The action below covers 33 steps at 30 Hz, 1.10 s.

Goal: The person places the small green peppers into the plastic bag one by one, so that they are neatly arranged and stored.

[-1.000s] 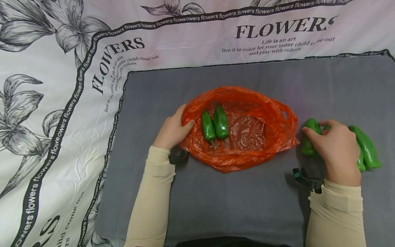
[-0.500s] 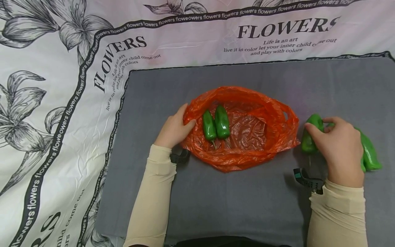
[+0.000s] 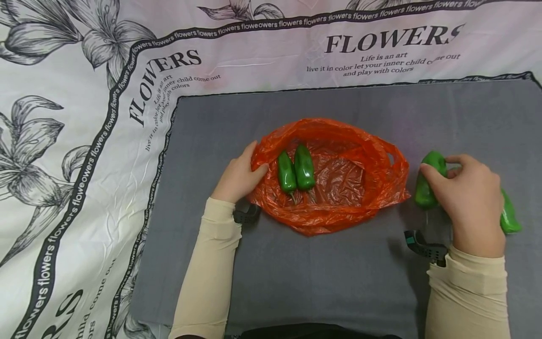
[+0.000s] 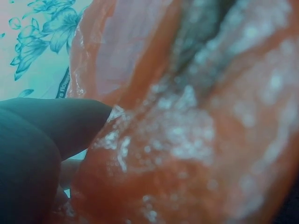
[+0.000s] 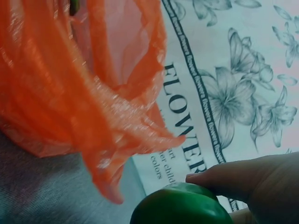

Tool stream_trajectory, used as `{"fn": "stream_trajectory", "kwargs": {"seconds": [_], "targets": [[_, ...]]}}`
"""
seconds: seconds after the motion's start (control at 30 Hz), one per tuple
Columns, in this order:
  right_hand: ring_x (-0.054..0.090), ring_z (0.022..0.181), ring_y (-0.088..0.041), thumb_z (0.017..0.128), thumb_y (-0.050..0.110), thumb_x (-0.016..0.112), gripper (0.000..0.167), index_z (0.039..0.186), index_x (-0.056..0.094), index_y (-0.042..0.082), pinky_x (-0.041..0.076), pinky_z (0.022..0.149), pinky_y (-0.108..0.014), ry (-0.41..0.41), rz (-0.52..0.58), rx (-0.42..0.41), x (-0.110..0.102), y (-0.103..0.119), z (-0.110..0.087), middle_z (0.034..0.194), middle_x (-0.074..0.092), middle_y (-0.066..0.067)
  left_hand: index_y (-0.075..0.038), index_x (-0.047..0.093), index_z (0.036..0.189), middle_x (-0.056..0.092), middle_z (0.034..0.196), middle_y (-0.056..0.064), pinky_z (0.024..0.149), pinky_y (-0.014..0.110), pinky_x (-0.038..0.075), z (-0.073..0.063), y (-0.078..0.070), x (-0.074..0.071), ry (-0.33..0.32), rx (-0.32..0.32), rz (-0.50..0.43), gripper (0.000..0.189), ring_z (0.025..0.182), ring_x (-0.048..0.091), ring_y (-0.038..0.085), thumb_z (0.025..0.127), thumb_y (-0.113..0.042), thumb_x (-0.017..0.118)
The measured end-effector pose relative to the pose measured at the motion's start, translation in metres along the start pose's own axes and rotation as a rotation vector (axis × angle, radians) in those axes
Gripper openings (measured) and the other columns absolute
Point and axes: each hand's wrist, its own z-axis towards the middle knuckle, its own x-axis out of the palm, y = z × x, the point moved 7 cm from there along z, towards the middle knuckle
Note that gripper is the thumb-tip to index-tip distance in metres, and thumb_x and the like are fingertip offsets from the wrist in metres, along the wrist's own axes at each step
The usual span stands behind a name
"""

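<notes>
An orange-red plastic bag (image 3: 334,221) lies with its mouth open, and two green peppers (image 3: 304,167) rest inside at its left. My left hand (image 3: 239,176) holds the bag's left rim between thumb and fingers; in the left wrist view the thumb (image 4: 60,121) lies against the crinkled plastic. To the right of the bag, my right hand (image 3: 472,202) pinches another green pepper (image 3: 430,181), apart from the bag. The rounded end of that pepper (image 5: 180,205) shows in the right wrist view. A further pepper (image 3: 510,214) is partly hidden behind the right hand.
Grey cloth (image 3: 338,278) covers the work surface. A white sheet printed with flowers and lettering (image 3: 262,61) borders it at the back and left. The bag's handle (image 3: 394,160) points right, toward the right hand.
My right hand has moved slightly away from the body and to the right, carrying the pepper with it. The hand now covers more of the pepper beyond it. The left hand stays put.
</notes>
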Motion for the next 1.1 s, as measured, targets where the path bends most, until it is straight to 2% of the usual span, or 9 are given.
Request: {"fn": "stream_trajectory", "kwargs": {"seconds": [0.13,0.3,0.6,0.8,1.1], "targets": [[0.058,0.106,-0.052,0.098,0.061,0.056,0.085,0.152,0.05,-0.004,0.046,0.065,-0.052,-0.01,-0.011,-0.024,-0.004,0.009,-0.002,0.123,0.066,-0.032,-0.011,0.026,0.167,0.055,0.153,0.019,0.108,0.05,0.05,0.0,0.0,0.001,0.001,0.0,-0.006,0.076,0.124,0.065,0.034,0.104,-0.036,0.06],[0.06,0.104,-0.051,0.098,0.064,0.055,0.087,0.154,0.048,-0.002,0.046,0.062,-0.05,0.016,-0.029,-0.054,-0.004,0.024,-0.006,0.123,0.066,-0.031,-0.011,0.026,0.167,0.055,0.153,0.019,0.107,0.05,0.05,-0.001,0.0,0.001,0.005,-0.006,-0.011,0.076,0.123,0.065,0.034,0.104,-0.036,0.06],[0.061,0.104,-0.046,0.096,0.067,0.056,0.084,0.153,0.053,0.004,0.044,0.065,-0.048,0.051,0.01,-0.12,-0.002,0.049,-0.014,0.122,0.068,-0.027,-0.012,0.026,0.168,0.056,0.152,0.019,0.106,0.049,0.051,0.0,0.002,0.001,0.006,-0.002,-0.01,0.076,0.12,0.067,0.032,0.104,-0.037,0.059],[0.061,0.104,-0.046,0.097,0.066,0.055,0.082,0.151,0.054,0.004,0.044,0.067,-0.05,0.081,0.014,-0.165,0.004,0.066,-0.015,0.123,0.068,-0.027,-0.01,0.026,0.167,0.055,0.154,0.019,0.108,0.049,0.05,0.001,0.003,0.0,0.001,0.002,-0.009,0.076,0.124,0.065,0.033,0.104,-0.036,0.059],[0.066,0.093,-0.039,0.098,0.064,0.058,0.076,0.146,0.058,0.005,0.046,0.06,-0.043,0.081,0.01,-0.25,0.017,0.089,-0.017,0.114,0.072,-0.023,-0.011,0.027,0.167,0.055,0.153,0.018,0.108,0.048,0.05,0.001,0.003,-0.001,-0.003,0.009,-0.005,0.075,0.125,0.065,0.033,0.104,-0.036,0.059]]}}
